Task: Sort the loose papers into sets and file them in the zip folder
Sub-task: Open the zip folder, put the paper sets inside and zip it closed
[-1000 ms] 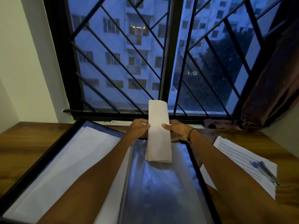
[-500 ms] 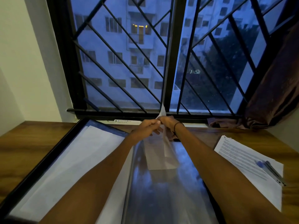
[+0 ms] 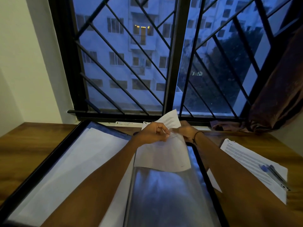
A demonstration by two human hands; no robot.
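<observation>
At frame centre your left hand (image 3: 153,134) pinches the sleeve mouth while your right hand (image 3: 186,131) grips the sheet (image 3: 164,154), half inside the open folder (image 3: 49,154), likely so it slides in flat.

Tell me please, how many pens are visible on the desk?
2. Both pens lie side by side on the printed paper stack at the desk's right side, one with a blue grip. The arms or the open folder may hide more.
</observation>
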